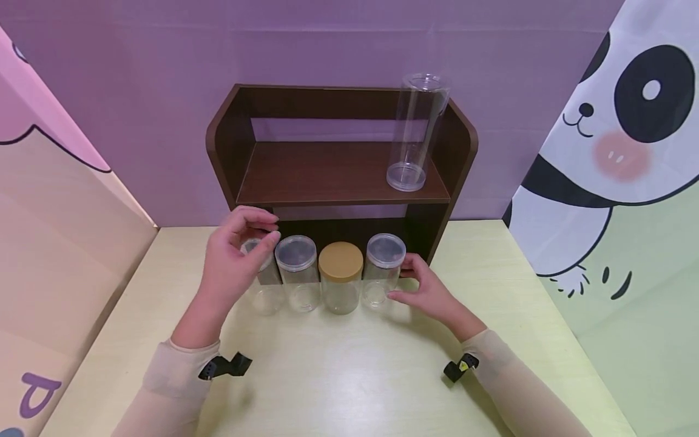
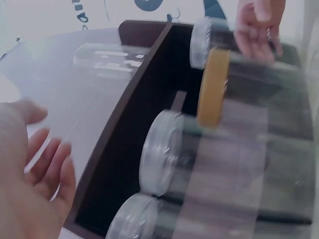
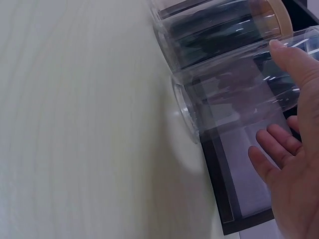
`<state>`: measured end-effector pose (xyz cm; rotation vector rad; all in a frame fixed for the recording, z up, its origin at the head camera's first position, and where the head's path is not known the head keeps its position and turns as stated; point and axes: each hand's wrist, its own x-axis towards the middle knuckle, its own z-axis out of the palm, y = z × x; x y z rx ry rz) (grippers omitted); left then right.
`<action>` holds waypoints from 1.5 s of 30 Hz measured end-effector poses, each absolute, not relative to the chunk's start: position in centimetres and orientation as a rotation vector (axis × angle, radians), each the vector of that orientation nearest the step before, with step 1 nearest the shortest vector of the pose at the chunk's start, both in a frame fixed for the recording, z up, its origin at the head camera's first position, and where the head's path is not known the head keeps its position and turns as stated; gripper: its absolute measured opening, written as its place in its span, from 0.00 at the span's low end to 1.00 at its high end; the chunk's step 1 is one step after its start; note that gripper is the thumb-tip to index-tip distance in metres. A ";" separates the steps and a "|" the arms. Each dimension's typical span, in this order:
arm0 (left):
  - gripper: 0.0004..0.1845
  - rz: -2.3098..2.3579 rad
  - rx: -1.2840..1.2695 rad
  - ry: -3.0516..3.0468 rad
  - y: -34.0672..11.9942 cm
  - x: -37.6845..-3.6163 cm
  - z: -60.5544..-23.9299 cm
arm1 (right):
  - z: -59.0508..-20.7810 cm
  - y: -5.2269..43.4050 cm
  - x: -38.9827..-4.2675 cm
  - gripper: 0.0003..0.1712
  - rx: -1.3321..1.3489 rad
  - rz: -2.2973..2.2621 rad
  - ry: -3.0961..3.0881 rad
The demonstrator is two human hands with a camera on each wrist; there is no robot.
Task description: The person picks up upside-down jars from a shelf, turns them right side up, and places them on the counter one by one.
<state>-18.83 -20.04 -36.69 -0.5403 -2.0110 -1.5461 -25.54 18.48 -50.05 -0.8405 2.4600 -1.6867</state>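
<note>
Lidded clear jars stand side by side before a dark brown shelf. My left hand [image 1: 235, 252] is raised over the leftmost jar [image 1: 267, 298], partly covering its lid; the left wrist view shows its fingers loosely bent with nothing between them. Beside that jar is another clear-lidded jar [image 1: 302, 286], then a jar with a tan lid [image 1: 341, 291]. At the right end of the row is a clear-lidded jar [image 1: 381, 282]. My right hand [image 1: 428, 290] is against its right side, the thumb [image 3: 291, 59] overlapping the jar and the other fingers spread apart from it.
The brown two-tier shelf [image 1: 327, 173] stands behind the jars against a purple backdrop [image 1: 338, 54]. A tall clear canister [image 1: 406, 176] is on the right of its upper tier. Pale wood table [image 1: 338, 370] extends in front; printed panels, one with a panda [image 1: 611, 133], flank both sides.
</note>
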 end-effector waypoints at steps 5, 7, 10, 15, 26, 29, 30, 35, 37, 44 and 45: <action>0.12 -1.531 -0.296 -1.815 -21.5 -19.6 -35.8 | -49.7 18.6 -25.4 0.43 -0.855 -1.686 2.461; 0.15 -1.511 -0.244 -1.760 -22.2 -20.1 -35.7 | -49.5 18.6 -25.4 0.43 -0.855 -1.675 2.467; 0.19 -1.473 -0.185 -1.720 -23.1 -21.2 -35.8 | -49.3 18.7 -25.4 0.44 -0.853 -1.651 2.483; 0.23 -1.420 -0.113 -1.746 -24.1 -22.5 -35.9 | -49.2 18.9 -25.4 0.45 -0.857 -1.632 2.500; 0.22 -1.450 -0.078 -1.836 -24.7 -23.1 -36.0 | -48.5 19.7 -25.2 0.45 -0.889 -1.631 2.515; 0.21 -1.451 -0.063 -1.840 -24.7 -23.2 -36.0 | -48.2 20.0 -25.1 0.44 -0.917 -1.645 2.528; 0.21 -1.452 -0.060 -1.840 -24.6 -23.2 -36.1 | -48.1 20.1 -25.1 0.44 -0.928 -1.654 2.532; 0.21 -1.453 -0.053 -1.839 -24.5 -23.3 -36.1 | -47.3 20.5 -24.8 0.39 -0.963 -1.706 2.589; 0.21 -1.449 -0.048 -1.838 -24.5 -23.3 -36.1 | -46.7 20.6 -24.6 0.36 -0.955 -1.728 2.635; 0.21 -1.432 -0.020 -1.834 -24.5 -23.4 -36.2 | -43.6 19.9 -24.0 0.24 -1.043 -1.879 2.831; 0.21 -1.433 -0.022 -1.831 -24.5 -23.4 -36.2 | -43.0 19.8 -24.0 0.23 -1.081 -1.907 2.851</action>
